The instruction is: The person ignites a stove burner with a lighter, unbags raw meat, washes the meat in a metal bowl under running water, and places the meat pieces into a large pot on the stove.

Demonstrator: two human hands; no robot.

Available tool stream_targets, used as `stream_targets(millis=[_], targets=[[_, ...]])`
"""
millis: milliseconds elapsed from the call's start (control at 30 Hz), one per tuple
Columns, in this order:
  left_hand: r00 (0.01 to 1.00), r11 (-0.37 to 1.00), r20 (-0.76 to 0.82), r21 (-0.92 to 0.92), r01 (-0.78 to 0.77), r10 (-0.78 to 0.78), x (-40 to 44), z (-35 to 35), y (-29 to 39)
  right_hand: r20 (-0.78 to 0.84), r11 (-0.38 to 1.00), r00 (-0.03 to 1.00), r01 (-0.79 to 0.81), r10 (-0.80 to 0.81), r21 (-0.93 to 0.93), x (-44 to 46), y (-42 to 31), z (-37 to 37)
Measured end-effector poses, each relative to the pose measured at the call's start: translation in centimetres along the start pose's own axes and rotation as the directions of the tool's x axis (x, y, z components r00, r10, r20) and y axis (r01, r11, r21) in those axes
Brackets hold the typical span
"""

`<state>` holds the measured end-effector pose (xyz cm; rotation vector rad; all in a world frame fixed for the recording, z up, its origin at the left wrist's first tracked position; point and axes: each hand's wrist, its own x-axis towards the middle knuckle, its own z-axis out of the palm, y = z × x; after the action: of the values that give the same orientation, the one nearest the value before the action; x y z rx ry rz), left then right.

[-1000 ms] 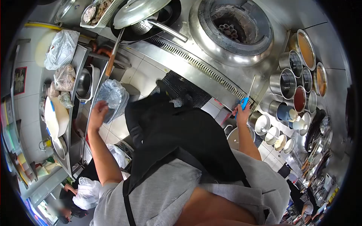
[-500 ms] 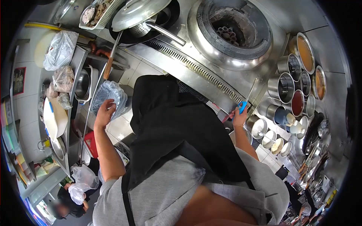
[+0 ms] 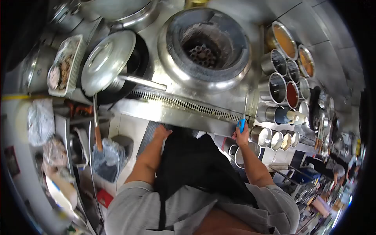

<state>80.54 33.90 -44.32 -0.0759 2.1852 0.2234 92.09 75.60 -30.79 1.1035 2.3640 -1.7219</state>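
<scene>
My right hand (image 3: 241, 135) is closed around the blue handle of a stick lighter (image 3: 241, 124). The lighter's thin metal rod points up over the stove's right side. My left hand (image 3: 161, 132) is at the stove's front edge, beside my black apron (image 3: 188, 168), with the thumb apart from the fingers and nothing visible in it. Ahead of both hands is the round wok burner (image 3: 207, 47), with no flame visible inside. A slotted drain (image 3: 184, 103) runs along the front of the steel stove top (image 3: 219, 96).
Left on the stove, a metal lid (image 3: 107, 62) and a long-handled strainer rest on a black wok (image 3: 143, 58). A white basket (image 3: 76, 66) of food stands beyond. To the right are several steel pots, including one of red sauce (image 3: 292, 94). A lined bin (image 3: 107, 160) is lower left.
My left hand has moved from above the lined bin to the stove's front edge. The view has turned and shifted toward the stove. My right hand still grips the lighter.
</scene>
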Motion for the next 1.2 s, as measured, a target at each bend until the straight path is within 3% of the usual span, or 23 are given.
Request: stream_targets(millis=[33, 100, 167, 200, 267, 400, 467, 500, 567, 700, 767, 900, 967, 1000, 1067, 1100, 1167, 1200], targets=[[0.997, 0.999, 0.080, 0.049, 0.011, -0.015, 1.7, -0.2, 1.1, -0.033, 0.997, 0.999, -0.028, 0.026, -0.068, -0.2, -0.6, 0.3], [0.995, 0.998, -0.075, -0.027, -0.064, 0.062, 3.0, 0.5, 2.3, -0.088, 0.992, 0.995, -0.063, 0.053, -0.113, 0.1, 0.2, 0.8], [0.975, 0.987, -0.177, -0.071, -0.147, 0.132, 3.8, 1.2, 3.3, -0.172, 0.938, 0.985, -0.075, 0.016, -0.339, -0.1, 0.0, 1.8], [0.965, 0.979, -0.203, -0.085, -0.185, 0.165, 3.6, 1.1, 3.8, -0.164, 0.933, 0.986, -0.069, 0.011, -0.353, -0.2, -0.2, 2.1], [0.999, 0.989, -0.050, -0.147, -0.028, 0.021, 2.3, -0.5, 4.4, -0.144, 0.932, 0.988, -0.099, 0.052, -0.348, -1.2, -1.8, 2.7], [0.997, 0.980, -0.071, -0.196, 0.016, -0.031, 1.7, -2.2, 4.8, -0.069, 0.932, 0.995, -0.095, 0.075, -0.349, -3.6, -4.5, 4.2], [0.938, 0.979, -0.344, -0.172, -0.109, 0.044, 3.6, 1.0, 3.9, -0.065, 0.939, 0.995, -0.092, 0.075, -0.331, -4.6, -6.2, 4.8], [0.937, 0.978, -0.344, -0.174, -0.118, 0.052, 3.4, 0.4, 4.2, -0.045, 0.952, 0.996, -0.086, 0.076, -0.295, -4.7, -6.7, 4.9], [0.991, 0.968, -0.102, -0.247, 0.054, -0.081, 2.9, -0.7, 4.8, -0.031, 0.961, 0.997, -0.076, 0.070, -0.265, -4.6, -8.0, 4.9], [0.994, 0.947, 0.039, -0.303, 0.110, -0.103, 3.6, -0.7, 5.0, -0.015, 0.956, 0.999, -0.035, 0.032, -0.292, -3.2, -13.5, 5.6], [0.982, 0.953, -0.180, -0.303, 0.003, -0.061, 4.5, 1.9, 4.4, -0.016, 0.977, 0.999, 0.024, -0.028, -0.213, -2.2, -14.3, 5.6], [0.999, 0.947, -0.037, -0.319, 0.018, -0.031, 3.9, 0.2, 4.1, -0.002, 0.984, 0.996, 0.089, -0.091, -0.154, -0.8, -16.1, 5.1], [0.879, 0.906, -0.267, -0.050, -0.421, 0.394, 7.1, 3.5, 1.9, 0.016, 0.983, 0.996, 0.087, -0.085, -0.161, -0.5, -16.9, 4.9], [0.880, 0.907, -0.269, -0.050, -0.419, 0.392, 9.9, 6.0, 1.0, 0.033, 0.978, 0.996, 0.083, -0.078, -0.191, -0.3, -17.0, 4.8], [0.869, 0.655, -0.063, -0.631, -0.416, 0.490, 14.7, 10.0, 0.1, 0.048, 0.972, 0.996, 0.082, -0.074, -0.219, 0.2, -17.1, 4.7], [0.870, 0.655, -0.063, -0.632, -0.414, 0.489, 13.1, 9.0, 0.5, 0.060, 0.971, 0.995, 0.088, -0.077, -0.222, 0.5, -17.1, 4.6], [0.938, 0.920, -0.269, -0.264, -0.290, 0.219, 6.6, 3.7, 2.4, 0.082, 0.969, 0.993, 0.097, -0.080, -0.227, 1.3, -17.4, 4.4], [0.939, 0.921, -0.270, -0.266, -0.286, 0.213, 5.5, 2.6, 3.3, 0.078, 0.948, 0.994, 0.091, -0.070, -0.304, 1.8, -17.6, 4.3]])
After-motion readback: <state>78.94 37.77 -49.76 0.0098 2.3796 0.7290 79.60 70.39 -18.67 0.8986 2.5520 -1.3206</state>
